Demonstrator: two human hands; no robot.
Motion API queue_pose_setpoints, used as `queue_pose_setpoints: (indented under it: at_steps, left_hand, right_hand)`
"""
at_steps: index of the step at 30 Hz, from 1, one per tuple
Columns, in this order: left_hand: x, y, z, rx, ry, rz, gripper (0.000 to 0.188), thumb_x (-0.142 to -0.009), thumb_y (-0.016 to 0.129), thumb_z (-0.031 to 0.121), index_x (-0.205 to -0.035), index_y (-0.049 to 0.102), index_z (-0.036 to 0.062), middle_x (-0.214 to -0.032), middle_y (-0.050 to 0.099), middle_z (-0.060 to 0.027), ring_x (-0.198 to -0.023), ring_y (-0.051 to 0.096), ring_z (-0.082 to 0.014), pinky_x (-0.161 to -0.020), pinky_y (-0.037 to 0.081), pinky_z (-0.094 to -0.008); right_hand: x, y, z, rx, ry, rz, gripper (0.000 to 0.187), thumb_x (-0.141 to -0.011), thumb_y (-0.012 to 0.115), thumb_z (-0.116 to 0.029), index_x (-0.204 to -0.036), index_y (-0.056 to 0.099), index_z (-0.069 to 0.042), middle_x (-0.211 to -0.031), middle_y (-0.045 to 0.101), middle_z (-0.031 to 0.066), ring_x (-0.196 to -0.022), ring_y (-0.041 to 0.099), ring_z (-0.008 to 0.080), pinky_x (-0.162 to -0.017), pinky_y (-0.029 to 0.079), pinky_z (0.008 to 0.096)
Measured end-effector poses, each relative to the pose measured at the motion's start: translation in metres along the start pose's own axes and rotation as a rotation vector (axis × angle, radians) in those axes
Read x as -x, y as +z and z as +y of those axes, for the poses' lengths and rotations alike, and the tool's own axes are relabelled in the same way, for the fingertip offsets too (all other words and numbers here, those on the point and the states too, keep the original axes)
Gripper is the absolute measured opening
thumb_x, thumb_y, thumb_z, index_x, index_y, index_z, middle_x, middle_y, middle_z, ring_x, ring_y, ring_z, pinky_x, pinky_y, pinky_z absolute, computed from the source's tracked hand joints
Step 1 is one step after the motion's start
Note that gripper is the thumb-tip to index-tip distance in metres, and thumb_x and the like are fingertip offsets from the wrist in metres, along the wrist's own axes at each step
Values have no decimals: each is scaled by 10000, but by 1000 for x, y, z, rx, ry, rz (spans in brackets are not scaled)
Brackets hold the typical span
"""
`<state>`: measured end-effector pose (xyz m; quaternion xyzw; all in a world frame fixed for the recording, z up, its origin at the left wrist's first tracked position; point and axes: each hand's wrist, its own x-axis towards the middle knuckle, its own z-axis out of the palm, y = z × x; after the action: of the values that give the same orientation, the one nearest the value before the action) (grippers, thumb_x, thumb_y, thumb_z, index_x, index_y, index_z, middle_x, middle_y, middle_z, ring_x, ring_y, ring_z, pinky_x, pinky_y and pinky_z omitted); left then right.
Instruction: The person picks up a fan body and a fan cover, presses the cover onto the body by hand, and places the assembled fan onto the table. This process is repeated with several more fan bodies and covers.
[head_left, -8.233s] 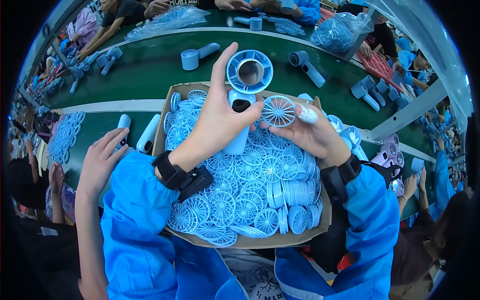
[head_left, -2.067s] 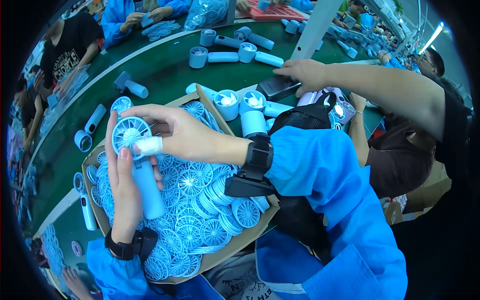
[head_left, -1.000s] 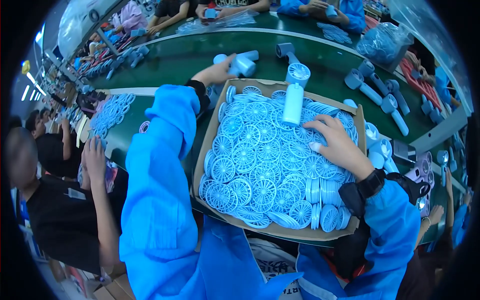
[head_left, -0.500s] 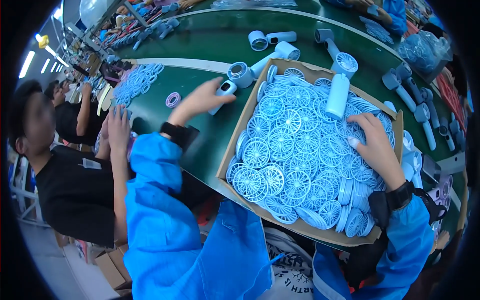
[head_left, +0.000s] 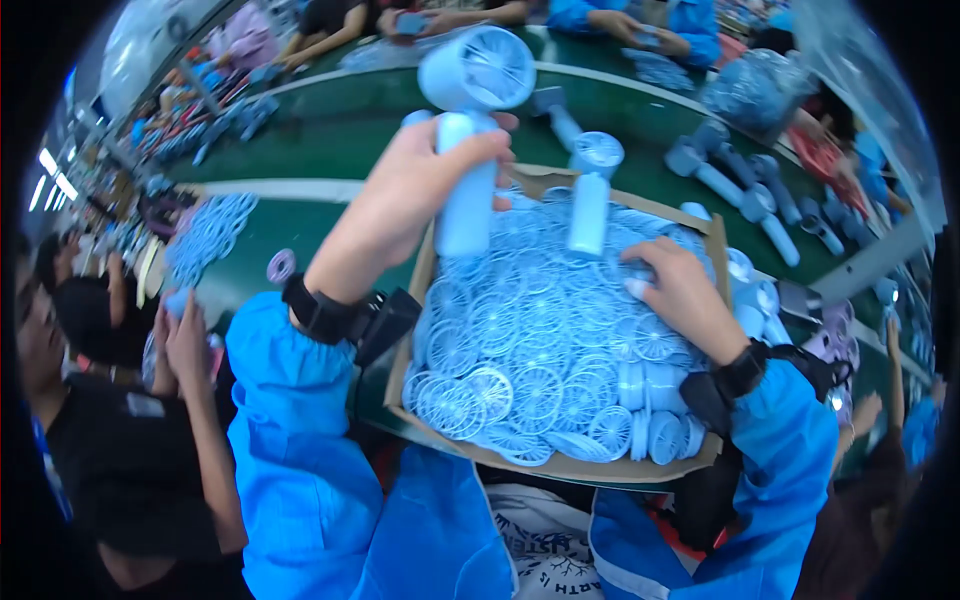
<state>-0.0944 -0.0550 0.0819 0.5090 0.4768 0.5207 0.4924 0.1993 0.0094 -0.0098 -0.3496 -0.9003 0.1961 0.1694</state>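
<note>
My left hand (head_left: 395, 195) is closed around the handle of a light blue handheld fan (head_left: 465, 225), raised above the far left corner of a cardboard box. A spoked front cover shows on the fan's round head. Heaped in the box (head_left: 399, 368) are light blue spoked round covers (head_left: 535, 395), some of them stacked on edge. My right hand (head_left: 685, 295) rests at the right of this heap, fingers bent and apart, with a white covering on its thumb tip. A second blue fan (head_left: 590, 215) lies over the box's far edge, its handle above the covers.
Several blue fans (head_left: 745, 190) lie on the green table (head_left: 330, 135) at the far right. A purple ring (head_left: 281, 265) and a pile of blue rings (head_left: 210, 235) are to the left. A person in black (head_left: 130, 450) is close on my left. More people work across the table.
My left hand has picked up a fan from beyond the box and lifted it toward me. The view has shifted. My right hand remains on the covers.
</note>
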Motion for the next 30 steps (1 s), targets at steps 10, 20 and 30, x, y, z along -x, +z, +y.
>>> queue_pose_setpoints:
  at_steps: [10,20,30]
  left_hand:
    - [-31,91,-56,162,148,-179,791,-896,592,64,-1500,102,210,-1035,596,-131,-801,644,-201,-643,573,-331]
    - [-32,87,-68,116,97,-89,868,-879,608,48,-1508,33,211,-1088,602,-176,-841,652,-203,-628,562,-326]
    - [-32,83,-82,-599,401,147,816,-773,702,35,-1469,289,136,-1050,618,-178,-910,618,-283,-765,504,-380]
  right_hand:
    - [-2,-8,9,60,-45,185,279,-754,700,-78,-1024,634,-56,-951,636,121,-873,619,267,-773,502,376]
    - [-6,-11,3,-283,13,78,251,-802,673,-75,-1050,644,-59,-961,644,93,-864,620,214,-736,486,331]
    - [-5,-7,4,-434,12,169,290,-829,615,-47,-1118,614,-51,-1031,614,52,-901,579,161,-803,461,298]
